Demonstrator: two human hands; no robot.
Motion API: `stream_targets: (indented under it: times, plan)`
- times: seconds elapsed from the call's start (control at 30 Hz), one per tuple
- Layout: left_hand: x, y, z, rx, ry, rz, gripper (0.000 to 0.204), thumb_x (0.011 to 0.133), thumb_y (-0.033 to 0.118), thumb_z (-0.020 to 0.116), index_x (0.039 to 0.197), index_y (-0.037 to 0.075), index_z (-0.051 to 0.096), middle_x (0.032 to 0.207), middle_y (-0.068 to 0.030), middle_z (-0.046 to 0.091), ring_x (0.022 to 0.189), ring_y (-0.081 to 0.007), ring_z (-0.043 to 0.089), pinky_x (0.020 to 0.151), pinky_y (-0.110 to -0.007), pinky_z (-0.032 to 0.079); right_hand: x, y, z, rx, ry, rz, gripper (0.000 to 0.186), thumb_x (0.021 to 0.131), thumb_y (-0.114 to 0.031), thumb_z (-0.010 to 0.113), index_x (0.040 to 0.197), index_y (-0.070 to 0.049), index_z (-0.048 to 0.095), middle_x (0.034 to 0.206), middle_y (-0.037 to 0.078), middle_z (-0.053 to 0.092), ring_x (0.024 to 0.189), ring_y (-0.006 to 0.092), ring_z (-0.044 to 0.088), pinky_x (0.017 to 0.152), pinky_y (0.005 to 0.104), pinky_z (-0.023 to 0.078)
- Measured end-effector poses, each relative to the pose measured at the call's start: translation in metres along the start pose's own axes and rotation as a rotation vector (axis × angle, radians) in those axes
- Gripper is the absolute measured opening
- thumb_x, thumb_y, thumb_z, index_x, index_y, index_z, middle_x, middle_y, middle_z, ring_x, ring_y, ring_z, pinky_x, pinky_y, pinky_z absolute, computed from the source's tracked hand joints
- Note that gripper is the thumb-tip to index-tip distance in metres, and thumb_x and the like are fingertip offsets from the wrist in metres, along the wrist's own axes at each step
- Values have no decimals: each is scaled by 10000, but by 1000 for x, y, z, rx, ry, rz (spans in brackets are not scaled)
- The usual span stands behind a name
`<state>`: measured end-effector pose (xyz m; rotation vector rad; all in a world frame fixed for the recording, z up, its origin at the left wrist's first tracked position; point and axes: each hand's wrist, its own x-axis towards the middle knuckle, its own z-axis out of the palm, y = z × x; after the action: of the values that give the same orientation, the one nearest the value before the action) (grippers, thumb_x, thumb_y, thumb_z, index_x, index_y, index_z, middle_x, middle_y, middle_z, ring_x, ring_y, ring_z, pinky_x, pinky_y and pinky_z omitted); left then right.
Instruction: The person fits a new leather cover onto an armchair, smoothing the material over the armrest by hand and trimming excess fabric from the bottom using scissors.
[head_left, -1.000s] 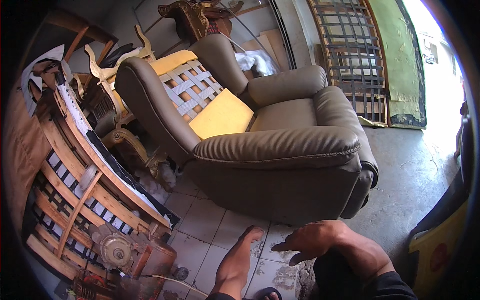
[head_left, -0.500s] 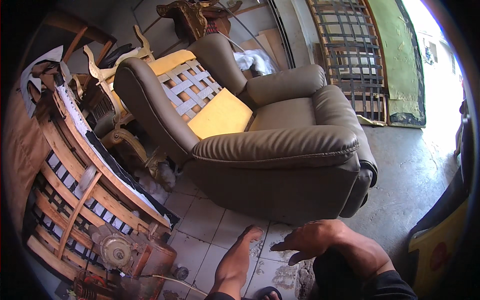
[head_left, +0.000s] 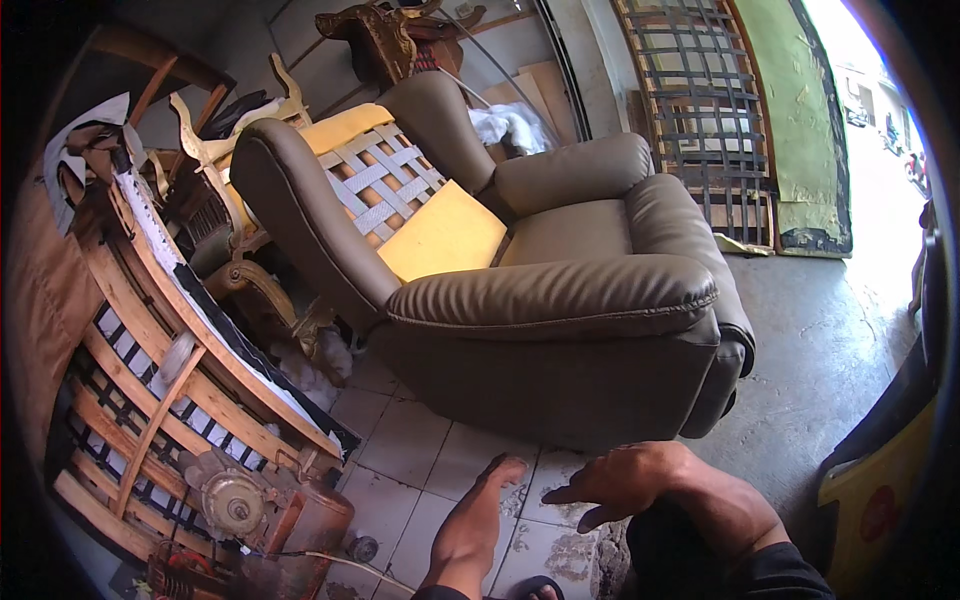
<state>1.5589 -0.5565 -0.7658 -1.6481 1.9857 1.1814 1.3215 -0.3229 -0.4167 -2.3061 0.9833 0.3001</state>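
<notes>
A brown leather armchair [head_left: 560, 375] stands in front of me, turned to the right. Its backrest is uncovered, showing woven grey webbing [head_left: 385, 185] and a yellow foam pad [head_left: 445, 235] in the lower part. My left hand [head_left: 508, 468] hangs above the floor tiles on the near side of the chair; its fingers are mostly hidden, and I see nothing held. Just right of it, my right hand [head_left: 620, 478] points leftward with fingers stretched and thumb apart, holding nothing. Neither hand appears to touch the chair.
A rusty compressor [head_left: 300, 525] with a hose sits at lower left, beside a wooden frame [head_left: 150, 350] with black straps. Carved chair frames [head_left: 235, 215] stand behind the armchair. A webbed panel [head_left: 700, 110] leans at the back right. Something yellow [head_left: 880, 500] is at the right edge.
The armchair and its surroundings sit very slightly lower in the picture. Both hands keep nearly the same place and pose.
</notes>
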Motion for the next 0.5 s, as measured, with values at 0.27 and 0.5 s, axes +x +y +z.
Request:
stream_targets:
  times: [0.27,0.5]
  plan:
    - [20,-1,5,89,18,44,339,813,267,613,1124,148,680,988,-57,691,849,-195,689,604,-389,539,3,7,8,-5,41,-27,654,983,-405,585,1543,-173,340,1397,194,559,1271,387,538,1074,463,437]
    - [34,-18,-2,665,-11,401,333,720,153,675,1044,81,656,1011,-109,693,842,-271,700,613,-443,575,2,1,2,-22,31,-41,646,989,-389,580,1540,-151,343,1397,203,555,1286,377,528,1082,459,428]
